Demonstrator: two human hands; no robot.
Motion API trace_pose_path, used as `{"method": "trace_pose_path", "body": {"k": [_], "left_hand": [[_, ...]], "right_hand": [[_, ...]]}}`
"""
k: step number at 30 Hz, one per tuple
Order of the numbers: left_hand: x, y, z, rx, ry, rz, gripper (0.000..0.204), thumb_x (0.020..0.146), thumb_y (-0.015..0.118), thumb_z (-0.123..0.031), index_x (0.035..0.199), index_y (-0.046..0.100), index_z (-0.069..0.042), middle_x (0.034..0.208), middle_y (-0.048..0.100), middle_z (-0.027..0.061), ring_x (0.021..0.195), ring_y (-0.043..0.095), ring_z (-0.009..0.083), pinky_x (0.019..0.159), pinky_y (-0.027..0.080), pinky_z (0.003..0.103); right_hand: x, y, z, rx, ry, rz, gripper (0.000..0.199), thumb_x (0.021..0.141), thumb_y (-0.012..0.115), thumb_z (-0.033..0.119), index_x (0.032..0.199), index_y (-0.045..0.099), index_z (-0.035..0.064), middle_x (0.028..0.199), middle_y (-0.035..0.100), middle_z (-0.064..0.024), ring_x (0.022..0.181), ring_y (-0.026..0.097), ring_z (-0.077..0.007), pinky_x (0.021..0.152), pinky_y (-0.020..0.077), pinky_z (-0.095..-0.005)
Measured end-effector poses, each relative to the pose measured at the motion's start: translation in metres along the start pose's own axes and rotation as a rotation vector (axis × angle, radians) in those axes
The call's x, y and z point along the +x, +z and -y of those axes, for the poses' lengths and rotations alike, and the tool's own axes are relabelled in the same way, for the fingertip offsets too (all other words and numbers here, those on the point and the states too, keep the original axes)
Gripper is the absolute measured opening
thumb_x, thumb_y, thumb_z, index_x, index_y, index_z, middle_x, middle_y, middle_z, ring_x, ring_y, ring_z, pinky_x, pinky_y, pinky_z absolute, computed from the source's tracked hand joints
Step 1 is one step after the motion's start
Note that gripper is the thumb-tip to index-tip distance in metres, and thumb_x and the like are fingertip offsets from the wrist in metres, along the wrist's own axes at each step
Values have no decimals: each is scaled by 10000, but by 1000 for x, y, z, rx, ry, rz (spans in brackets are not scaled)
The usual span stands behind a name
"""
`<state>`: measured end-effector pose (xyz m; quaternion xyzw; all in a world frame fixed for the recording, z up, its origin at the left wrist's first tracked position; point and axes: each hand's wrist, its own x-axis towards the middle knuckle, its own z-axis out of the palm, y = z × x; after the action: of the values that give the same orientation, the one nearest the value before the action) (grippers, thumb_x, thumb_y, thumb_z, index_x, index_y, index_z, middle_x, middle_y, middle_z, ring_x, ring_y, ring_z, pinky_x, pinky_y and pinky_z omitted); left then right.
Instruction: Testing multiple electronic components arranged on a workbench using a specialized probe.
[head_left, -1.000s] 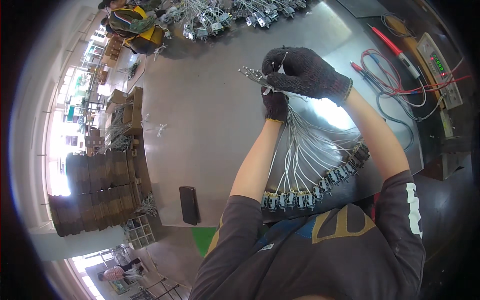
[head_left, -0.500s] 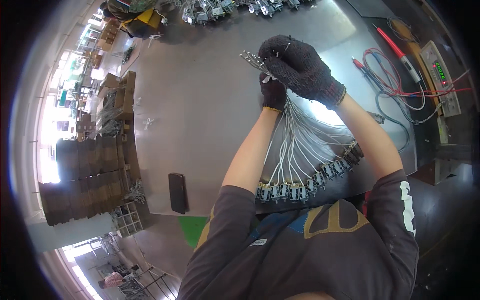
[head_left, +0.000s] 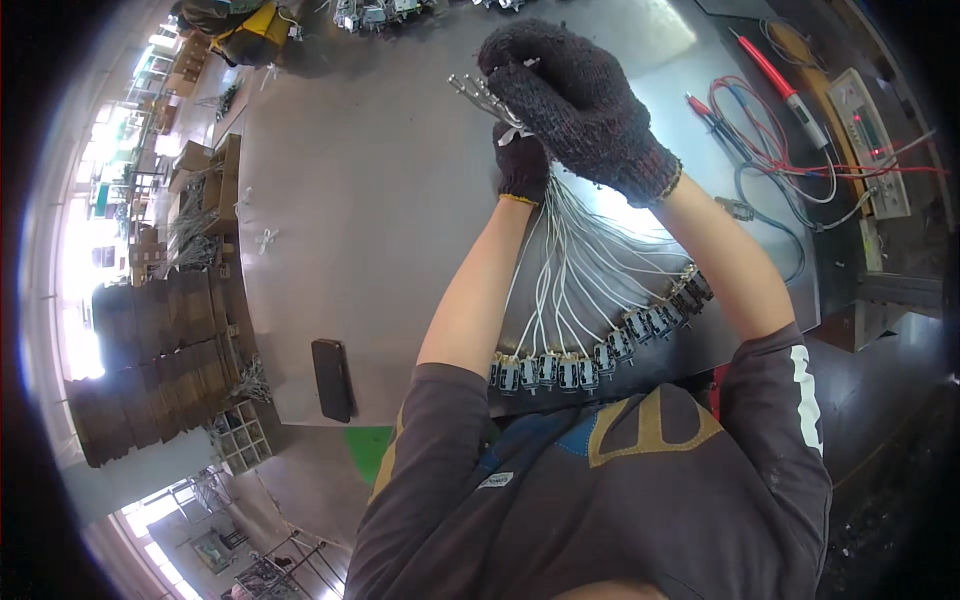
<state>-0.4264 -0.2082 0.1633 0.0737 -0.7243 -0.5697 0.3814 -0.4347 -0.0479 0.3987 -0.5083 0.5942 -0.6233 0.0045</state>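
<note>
My left hand (head_left: 522, 172), in a dark knitted glove, is closed around a bundle of white cables (head_left: 556, 235). A white strip (head_left: 512, 134) shows on the bundle just above that hand. My right hand (head_left: 580, 105), gloved too, is above and to the right, with curled fingers closed at the cables' upper end. Bare metallic cable tips (head_left: 480, 96) stick out left of its thumb; what the fingertips touch is hidden. Below, the cables fan out to a curved row of small black-and-metal devices (head_left: 568, 371) along the table's near edge.
On the metal table (head_left: 370, 200) a black phone (head_left: 333, 380) lies left and a white tie (head_left: 265, 240) farther back. At right are a red pen-shaped tool (head_left: 768, 66), red and grey leads (head_left: 765, 140) and a meter box (head_left: 870, 140). More devices (head_left: 385, 12) lie at the far edge.
The view has shifted, so the table's things sit farther left in the picture. My right glove looks larger and slightly higher; both hands keep their hold on the cables.
</note>
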Motion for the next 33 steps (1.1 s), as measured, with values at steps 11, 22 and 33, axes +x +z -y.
{"method": "trace_pose_path", "body": {"k": [11,22,33], "left_hand": [[-6,20,-86,-449,-437,-5,297,1009,704,-317,819,692,-89,643,586,-14,491,513,112,454,368,296],[1,14,-96,-360,-629,10,218,968,727,-343,967,728,-126,773,667,-5,647,582,92,518,407,271],[-21,8,26,-84,-64,147,492,1005,655,-258,1457,586,-75,1455,615,185,1398,526,379,1181,403,513]], "right_hand": [[9,-11,-13,299,-374,-124,159,1027,684,108,1152,668,12,1034,656,-44,939,600,-107,846,521,-298],[14,-70,8,372,29,135,600,1017,714,273,1535,501,61,1394,593,-110,1090,614,-176,980,530,-332],[33,22,-5,86,176,408,353,944,826,390,975,715,56,844,683,-54,797,609,-122,762,518,-349]]}}
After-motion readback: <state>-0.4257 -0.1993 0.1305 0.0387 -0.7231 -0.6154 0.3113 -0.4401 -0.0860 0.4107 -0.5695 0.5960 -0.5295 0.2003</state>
